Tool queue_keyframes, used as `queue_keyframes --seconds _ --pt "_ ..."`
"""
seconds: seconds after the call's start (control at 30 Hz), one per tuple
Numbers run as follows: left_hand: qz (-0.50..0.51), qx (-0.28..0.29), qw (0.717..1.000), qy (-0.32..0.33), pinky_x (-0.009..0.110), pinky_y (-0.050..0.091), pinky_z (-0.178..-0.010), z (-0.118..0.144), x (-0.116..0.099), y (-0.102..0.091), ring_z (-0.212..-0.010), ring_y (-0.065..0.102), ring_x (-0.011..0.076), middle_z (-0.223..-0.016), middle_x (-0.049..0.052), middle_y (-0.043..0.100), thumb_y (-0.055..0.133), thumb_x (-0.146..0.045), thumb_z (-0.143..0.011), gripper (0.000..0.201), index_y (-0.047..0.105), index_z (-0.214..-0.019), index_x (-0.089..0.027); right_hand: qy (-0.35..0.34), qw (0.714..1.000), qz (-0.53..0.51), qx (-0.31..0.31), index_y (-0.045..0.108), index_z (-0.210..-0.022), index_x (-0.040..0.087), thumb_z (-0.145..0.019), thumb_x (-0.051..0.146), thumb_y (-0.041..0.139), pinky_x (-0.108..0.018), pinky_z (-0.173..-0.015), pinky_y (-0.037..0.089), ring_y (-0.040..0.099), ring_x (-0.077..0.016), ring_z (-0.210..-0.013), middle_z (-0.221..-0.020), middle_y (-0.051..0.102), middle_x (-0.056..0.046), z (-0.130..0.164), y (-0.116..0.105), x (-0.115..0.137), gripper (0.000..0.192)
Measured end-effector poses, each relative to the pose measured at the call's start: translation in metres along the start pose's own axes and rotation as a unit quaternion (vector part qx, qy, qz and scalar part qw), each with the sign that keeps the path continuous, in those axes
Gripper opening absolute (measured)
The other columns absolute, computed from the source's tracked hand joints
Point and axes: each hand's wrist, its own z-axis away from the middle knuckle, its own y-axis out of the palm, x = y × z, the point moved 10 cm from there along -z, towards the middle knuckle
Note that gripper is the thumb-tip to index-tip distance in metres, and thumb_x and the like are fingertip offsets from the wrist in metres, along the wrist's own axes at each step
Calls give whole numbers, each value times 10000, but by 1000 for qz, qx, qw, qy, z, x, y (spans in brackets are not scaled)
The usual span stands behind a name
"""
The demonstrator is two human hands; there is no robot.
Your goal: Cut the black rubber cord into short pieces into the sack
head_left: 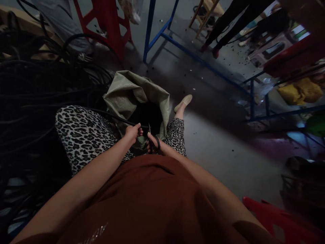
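Observation:
My left hand [133, 133] is closed round a black rubber strip [115, 116], which runs in from the dark heap at the left. A short end of the strip passes beyond my fingers towards the right. My right hand [153, 141] grips a pair of scissors [149, 128] by black handles, with the thin blades pointing up near the strip's end. Whether the blades touch the strip I cannot tell. Both hands are over the near side of an open greenish woven sack [164, 98], standing between my knees. Its inside is dark, and what lies in it is hidden.
A large tangle of black strips [30, 91] fills the left side. Ahead stand a red stool [98, 17] and a blue metal frame [182, 42]. Other people's legs [233, 22] show beyond. A yellow bag [299, 91] lies at right, and a red plastic item [274, 217] is at lower right.

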Motion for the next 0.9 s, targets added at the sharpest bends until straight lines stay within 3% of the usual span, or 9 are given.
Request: queue_keyframes --seconds 0.13,0.27,0.5,0.9 --pt "-9 -1 1000 -2 231 460 -447 0 0 0 -424 527 95 -553 10 545 569 -178 -821 164 501 -680 -131 8 999 34 -28 543 -668 46 -920 578 307 -120 -435 288 544 -57 -391 -482 565 -64 5 -4 5 634" --pt "-9 -4 1000 -2 232 453 -435 1 0 -1 -416 514 95 -549 -2 528 599 -195 -804 172 484 -686 -144 -40 998 12 -37 540 -599 50 -894 568 377 -121 -414 280 521 -57 -353 -438 539 -59 3 -6 12 618" --pt "2 -39 997 72 209 433 -422 1 -15 -10 -394 462 73 -527 -36 489 635 -255 -786 191 489 -714 -155 -58 998 -8 -39 537 -648 66 -898 559 392 -124 -409 304 504 -53 -337 -432 506 -31 -3 -10 6 571" --pt "0 -47 998 38 229 459 -442 -6 -7 -10 -412 489 79 -545 -19 514 614 -199 -797 176 472 -706 -147 -26 995 44 -89 497 -633 139 -890 535 497 -151 -272 311 414 -61 -272 -407 437 36 4 -17 3 472"
